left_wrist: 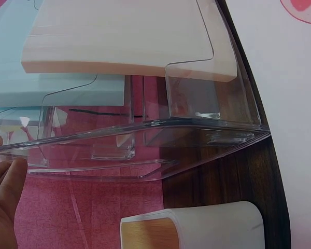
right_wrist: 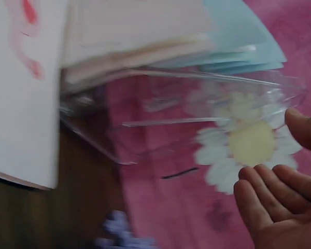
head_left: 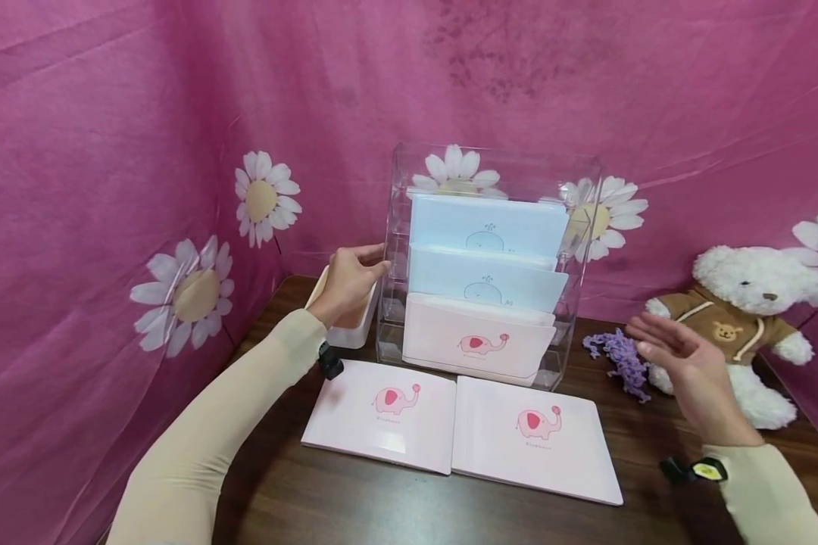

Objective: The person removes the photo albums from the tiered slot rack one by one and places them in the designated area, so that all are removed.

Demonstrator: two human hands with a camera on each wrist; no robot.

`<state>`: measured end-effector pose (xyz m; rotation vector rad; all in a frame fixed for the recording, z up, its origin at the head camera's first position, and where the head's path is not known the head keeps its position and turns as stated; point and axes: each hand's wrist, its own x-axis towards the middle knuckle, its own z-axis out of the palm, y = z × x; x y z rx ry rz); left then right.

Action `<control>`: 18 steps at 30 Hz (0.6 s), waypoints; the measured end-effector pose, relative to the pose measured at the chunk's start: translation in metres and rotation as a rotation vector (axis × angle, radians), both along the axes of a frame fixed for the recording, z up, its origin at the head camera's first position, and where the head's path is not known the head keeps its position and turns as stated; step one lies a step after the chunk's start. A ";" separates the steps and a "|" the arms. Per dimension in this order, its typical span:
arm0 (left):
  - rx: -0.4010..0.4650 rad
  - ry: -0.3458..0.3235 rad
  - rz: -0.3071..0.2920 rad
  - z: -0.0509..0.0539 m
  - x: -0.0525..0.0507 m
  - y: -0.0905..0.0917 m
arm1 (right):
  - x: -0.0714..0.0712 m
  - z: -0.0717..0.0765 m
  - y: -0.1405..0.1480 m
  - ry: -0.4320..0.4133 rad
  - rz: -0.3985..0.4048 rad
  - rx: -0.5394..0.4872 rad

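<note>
A clear plastic rack (head_left: 497, 178) stands upright on the table and holds two light blue booklets (head_left: 485, 286) with a whale drawing, one above the other, and a pink elephant booklet (head_left: 480, 337) lowest in front. My left hand (head_left: 349, 278) pinches the left side edge of the rack; in the left wrist view its fingers (left_wrist: 8, 194) show partly at that edge. To the right of the rack my right hand (head_left: 691, 371) is held apart from it, fingers extended, nothing in it. Two more elephant booklets, a left one (head_left: 382, 431) and a right one (head_left: 538, 462), lie flat before the rack.
A white and tan container (head_left: 351, 333) stands left of the rack, partly behind my left hand. To the right are a purple yarn bundle (head_left: 623, 359) and a white teddy bear (head_left: 750, 333) in a brown hoodie. A pink daisy-print cloth (head_left: 341, 91) hangs behind the wooden table (head_left: 279, 492).
</note>
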<state>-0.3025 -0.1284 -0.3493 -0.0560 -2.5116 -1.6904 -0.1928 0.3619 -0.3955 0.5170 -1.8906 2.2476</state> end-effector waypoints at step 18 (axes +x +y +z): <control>-0.034 0.021 0.001 0.000 0.001 0.000 | -0.055 0.107 -0.001 0.234 0.058 -0.262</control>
